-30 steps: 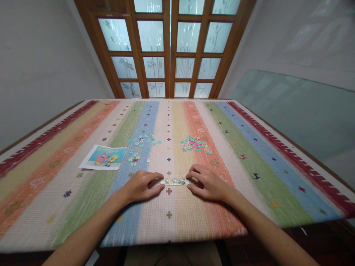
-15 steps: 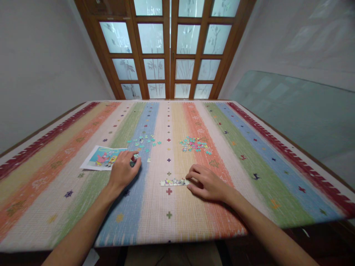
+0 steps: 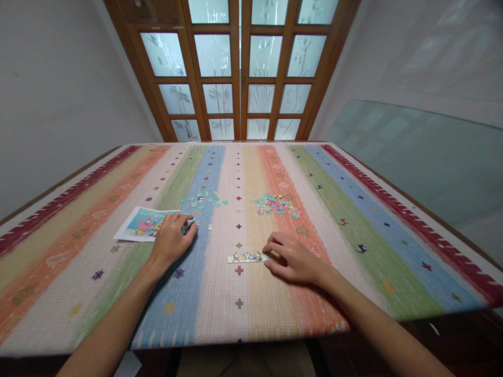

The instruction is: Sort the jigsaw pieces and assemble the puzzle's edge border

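Observation:
My left hand (image 3: 173, 238) is over the blue stripe, covering the right part of a cartoon reference picture (image 3: 142, 224). Its thumb and curled forefinger close around a small puzzle piece (image 3: 191, 223), which is partly hidden. Close to the table's front, my right hand (image 3: 293, 257) rests on its side. Its thumb and fingers pinch the right end of a short strip of joined puzzle pieces (image 3: 245, 257), which lies flat. One pale puzzle piece (image 3: 211, 226) lies alone to the right of my left hand.
Loose turquoise pieces (image 3: 202, 201) are scattered beyond my left hand. A denser heap of mixed pieces (image 3: 275, 204) lies beyond my right hand. A striped cloth (image 3: 220, 293) covers the table, whose front edge runs below my forearms. Wooden glazed doors (image 3: 239, 78) stand behind.
My left hand has shifted slightly left, toward the picture. The right hand and the joined strip have stayed nearly in place.

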The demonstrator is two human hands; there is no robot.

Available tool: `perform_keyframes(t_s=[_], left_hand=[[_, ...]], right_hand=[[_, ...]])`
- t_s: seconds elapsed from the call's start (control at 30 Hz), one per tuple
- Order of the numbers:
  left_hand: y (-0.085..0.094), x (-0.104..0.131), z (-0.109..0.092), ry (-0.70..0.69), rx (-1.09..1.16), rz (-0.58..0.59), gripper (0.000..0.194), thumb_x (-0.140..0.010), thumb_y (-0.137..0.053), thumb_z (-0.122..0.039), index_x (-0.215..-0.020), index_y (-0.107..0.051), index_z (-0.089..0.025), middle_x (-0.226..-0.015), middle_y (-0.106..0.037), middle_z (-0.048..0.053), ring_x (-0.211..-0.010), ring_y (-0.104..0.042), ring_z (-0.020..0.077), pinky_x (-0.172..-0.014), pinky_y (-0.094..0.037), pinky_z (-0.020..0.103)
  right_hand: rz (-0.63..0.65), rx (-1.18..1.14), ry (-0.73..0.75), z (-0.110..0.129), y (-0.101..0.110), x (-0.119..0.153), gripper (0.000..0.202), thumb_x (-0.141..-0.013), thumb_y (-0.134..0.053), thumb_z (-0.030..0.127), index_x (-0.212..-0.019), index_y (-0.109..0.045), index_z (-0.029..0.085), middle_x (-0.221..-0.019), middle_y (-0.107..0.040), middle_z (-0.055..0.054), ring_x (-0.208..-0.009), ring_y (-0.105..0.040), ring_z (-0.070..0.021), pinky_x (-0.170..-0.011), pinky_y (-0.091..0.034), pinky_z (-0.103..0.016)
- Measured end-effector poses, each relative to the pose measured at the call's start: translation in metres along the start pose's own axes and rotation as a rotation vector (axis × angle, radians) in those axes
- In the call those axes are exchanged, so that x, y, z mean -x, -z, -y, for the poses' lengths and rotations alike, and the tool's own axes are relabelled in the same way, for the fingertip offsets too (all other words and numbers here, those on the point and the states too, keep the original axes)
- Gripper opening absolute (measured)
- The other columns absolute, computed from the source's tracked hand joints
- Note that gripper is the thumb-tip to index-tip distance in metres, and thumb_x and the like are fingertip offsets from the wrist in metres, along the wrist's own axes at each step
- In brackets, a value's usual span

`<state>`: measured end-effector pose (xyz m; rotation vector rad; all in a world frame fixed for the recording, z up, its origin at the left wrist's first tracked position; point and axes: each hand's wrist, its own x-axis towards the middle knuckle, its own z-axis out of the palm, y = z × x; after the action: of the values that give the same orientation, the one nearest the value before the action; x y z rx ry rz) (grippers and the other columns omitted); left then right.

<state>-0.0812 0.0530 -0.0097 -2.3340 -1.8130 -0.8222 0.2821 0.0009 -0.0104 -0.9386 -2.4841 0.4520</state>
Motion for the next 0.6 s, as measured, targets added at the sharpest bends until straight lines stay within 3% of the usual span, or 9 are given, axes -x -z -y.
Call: perform_keyframes(t_s=[0.13, 0.37, 0.6], left_hand=[[-0.001, 0.000, -0.004, -0.055, 0.041, 0.012, 0.028, -0.093, -0.052, -0.039, -0.097, -0.071, -0.019, -0.085, -0.065, 0.007, -0.092, -0.060, 0.0281, -0.089, -0.050, 0.042], [-0.003, -0.003, -0.018, -0.165, 0.103, 0.142, 0.027, -0.095, -0.052, -0.036, -0.105, -0.070, -0.018, -0.099, -0.066, 0.010, -0.101, -0.060, 0.0289, -0.095, -0.050, 0.045], [-0.007, -0.026, -0.012, -0.159, 0.014, 0.184, 0.032, -0.094, -0.052, -0.037, -0.110, -0.069, -0.016, -0.107, -0.065, 0.014, -0.109, -0.058, 0.0329, -0.100, -0.048, 0.050]], right_hand=[[-0.010, -0.001, 0.005, 0.000, 0.000, 0.000, 0.012, -0.095, -0.056, 0.025, -0.099, -0.064, 0.017, -0.096, -0.061, -0.010, -0.086, -0.059, -0.0224, -0.078, -0.049, -0.037], [-0.015, 0.027, 0.011, -0.003, -0.002, 0.001, 0.011, -0.095, -0.057, 0.026, -0.099, -0.064, 0.018, -0.097, -0.061, -0.010, -0.087, -0.058, -0.0225, -0.079, -0.048, -0.037], [0.000, 0.022, 0.007, -0.004, -0.003, 0.002, 0.011, -0.095, -0.058, 0.026, -0.100, -0.064, 0.018, -0.098, -0.061, -0.010, -0.088, -0.058, -0.0228, -0.080, -0.048, -0.037]])
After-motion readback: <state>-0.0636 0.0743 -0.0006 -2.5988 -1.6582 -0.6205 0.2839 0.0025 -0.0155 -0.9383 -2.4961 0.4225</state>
